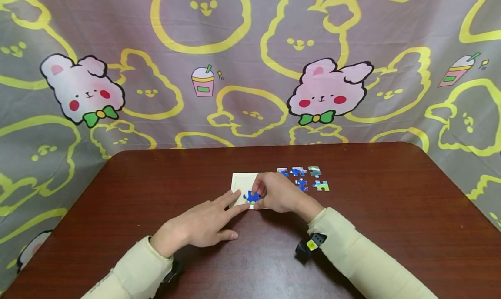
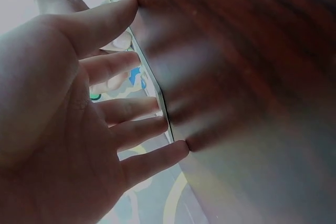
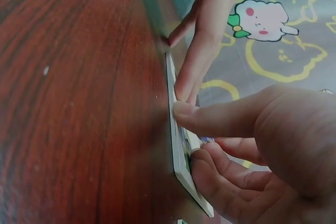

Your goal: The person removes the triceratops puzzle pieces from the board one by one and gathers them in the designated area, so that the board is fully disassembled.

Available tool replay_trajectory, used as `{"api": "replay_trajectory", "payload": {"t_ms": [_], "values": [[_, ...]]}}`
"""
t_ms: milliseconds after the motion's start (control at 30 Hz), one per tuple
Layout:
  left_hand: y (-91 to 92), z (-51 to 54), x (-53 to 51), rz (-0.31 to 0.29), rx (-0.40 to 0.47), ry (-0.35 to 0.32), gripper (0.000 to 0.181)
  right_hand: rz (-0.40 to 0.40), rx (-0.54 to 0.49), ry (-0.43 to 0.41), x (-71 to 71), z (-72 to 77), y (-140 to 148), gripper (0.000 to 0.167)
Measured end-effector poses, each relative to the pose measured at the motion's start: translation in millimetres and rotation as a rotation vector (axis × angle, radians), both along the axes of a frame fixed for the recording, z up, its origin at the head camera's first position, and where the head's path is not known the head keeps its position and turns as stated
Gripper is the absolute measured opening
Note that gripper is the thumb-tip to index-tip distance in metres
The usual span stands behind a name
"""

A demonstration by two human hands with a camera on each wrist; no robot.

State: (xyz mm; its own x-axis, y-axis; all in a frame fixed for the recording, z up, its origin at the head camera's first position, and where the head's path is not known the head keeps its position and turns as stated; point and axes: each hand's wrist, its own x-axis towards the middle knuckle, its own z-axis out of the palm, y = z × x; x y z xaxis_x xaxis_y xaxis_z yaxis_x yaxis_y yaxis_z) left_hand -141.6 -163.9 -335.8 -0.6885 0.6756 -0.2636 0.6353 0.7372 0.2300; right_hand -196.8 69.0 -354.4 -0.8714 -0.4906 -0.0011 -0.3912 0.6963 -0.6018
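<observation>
A pale square puzzle tray (image 1: 239,181) lies flat on the table. In its lower part sits a blue jigsaw piece (image 1: 252,197) with some green and white. My right hand (image 1: 279,194) bends over the tray, its thumb and curled fingers pinching at that piece. The right wrist view has the thumb (image 3: 190,115) at the tray's edge and the fingertips over its face, partly hiding what they hold. With fingers spread and nearly straight, my left hand (image 1: 203,220) rests at the tray's left and near edges. In the left wrist view its fingers (image 2: 152,163) reach along the tray's side.
Right of the tray, several loose jigsaw pieces (image 1: 298,171) lie in two rows, including a green and yellow one (image 1: 322,185). The brown wooden table (image 1: 164,168) ends at a patterned cloth (image 1: 250,116) behind. A black strap device (image 1: 311,246) hangs at the right wrist.
</observation>
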Motion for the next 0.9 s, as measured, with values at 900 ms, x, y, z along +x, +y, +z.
{"api": "replay_trajectory", "payload": {"t_ms": [900], "values": [[14.3,-2.5,-2.2,-0.086,0.017,0.179,0.054,-0.055,-0.113,0.047,7.5,4.3,52.6,0.025]]}}
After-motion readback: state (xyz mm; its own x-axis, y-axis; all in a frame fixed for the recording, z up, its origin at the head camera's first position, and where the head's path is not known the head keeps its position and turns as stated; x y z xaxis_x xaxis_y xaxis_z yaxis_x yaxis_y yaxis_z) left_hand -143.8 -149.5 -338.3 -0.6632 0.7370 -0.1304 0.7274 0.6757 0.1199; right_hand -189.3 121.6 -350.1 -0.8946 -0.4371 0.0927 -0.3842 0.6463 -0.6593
